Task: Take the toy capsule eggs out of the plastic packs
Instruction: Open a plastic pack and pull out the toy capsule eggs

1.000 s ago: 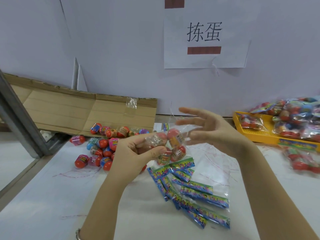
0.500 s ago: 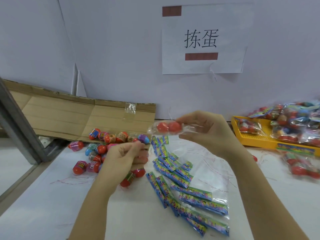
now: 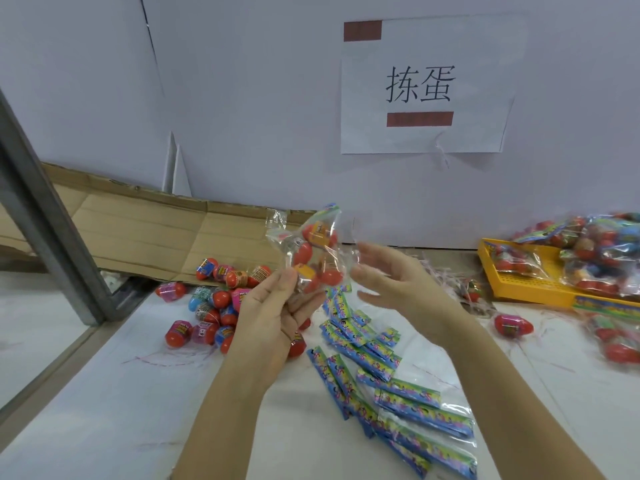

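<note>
White tabletop (image 3: 104, 393); crinkly clear egg pack (image 3: 308, 251) in left hand (image 3: 277, 313)

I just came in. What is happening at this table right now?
A person's left hand grips a clear plastic pack of red capsule eggs by its lower end, raised above the white table; the right hand is open beside it. Loose red, pink and blue capsule eggs lie piled at the left, emptied packs with blue-green strips in the middle, full packs in a yellow plastic tray at the right.
</note>
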